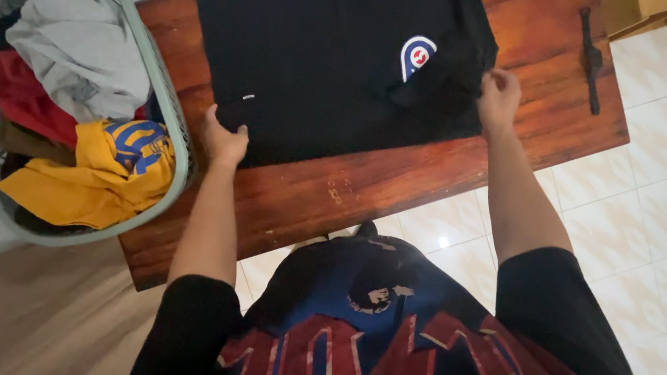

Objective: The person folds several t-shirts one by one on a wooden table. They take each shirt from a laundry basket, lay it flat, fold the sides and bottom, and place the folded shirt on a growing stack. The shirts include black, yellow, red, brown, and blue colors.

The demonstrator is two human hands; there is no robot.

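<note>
Here, hands (224, 141) at shirt (328, 60) edges

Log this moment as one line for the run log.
left hand: pinching near corner of black shirt | right hand: gripping its right edge | shirt: flat on wooden table | laundry basket: at left, full

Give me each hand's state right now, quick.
Left hand: closed on the near edge of the black shirt on the wooden table.
Right hand: grip pinched shut on the shirt's right edge.
</note>
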